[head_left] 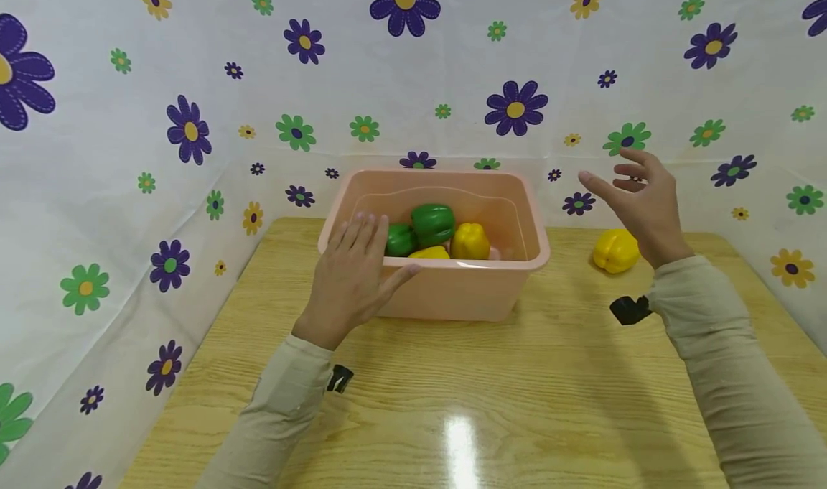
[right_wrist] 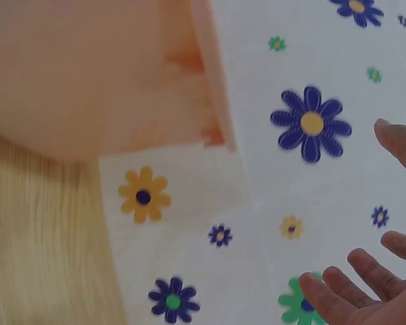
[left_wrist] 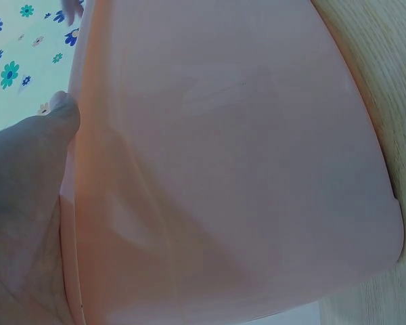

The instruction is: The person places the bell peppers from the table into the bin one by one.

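Note:
A pink plastic bin (head_left: 452,288) stands on the table, its near wall filling most of the left wrist view. Inside it lie two green bell peppers (head_left: 433,223), a yellow bell pepper (head_left: 470,242) and another yellow one (head_left: 430,253) partly hidden behind the near rim. My left hand (head_left: 354,273) rests on the bin's near left rim, fingers straight and reaching over the opening, thumb along the rim. Raised to the right of the bin, my right hand (head_left: 646,202) holds nothing, its fingers loosely bent and apart. Below and behind it, a yellow bell pepper (head_left: 615,250) sits on the table.
The wooden table (head_left: 413,388) reaches back to a white cloth (head_left: 426,72) printed with flowers, which rises behind and along both sides. Black straps (head_left: 629,309) show at both wrists.

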### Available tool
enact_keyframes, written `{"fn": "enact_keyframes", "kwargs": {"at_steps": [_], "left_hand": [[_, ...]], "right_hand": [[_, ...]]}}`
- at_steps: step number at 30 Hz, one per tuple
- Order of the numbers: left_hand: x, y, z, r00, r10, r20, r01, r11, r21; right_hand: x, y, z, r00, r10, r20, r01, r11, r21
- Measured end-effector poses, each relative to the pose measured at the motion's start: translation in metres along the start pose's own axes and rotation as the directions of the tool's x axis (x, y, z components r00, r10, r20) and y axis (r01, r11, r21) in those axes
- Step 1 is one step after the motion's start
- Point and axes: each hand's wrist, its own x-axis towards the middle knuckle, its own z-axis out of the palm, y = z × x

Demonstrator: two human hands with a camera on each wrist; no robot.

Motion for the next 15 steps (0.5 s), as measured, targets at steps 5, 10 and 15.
{"fn": "enact_keyframes", "kwargs": {"at_steps": [5,10,15], "left_hand": [[-0.001,0.000,-0.001,1.000,-0.001,0.003,0.001,1.000,0.000],[-0.001,0.001,-0.002,1.000,0.001,0.002,-0.001,1.000,-0.003],[-0.001,0.000,-0.001,1.000,0.006,-0.016,-0.006,1.000,-0.001]], "right_hand": [[0.004,0.023,-0.009,0.997,0.070,-0.019,-0.070,0.997,-0.018],[0.006,0.046,-0.016,0.990,0.133,-0.038,-0.134,0.990,-0.035],[0.007,0.062,-0.022,0.983,0.175,-0.056,-0.178,0.983,-0.055]]}}
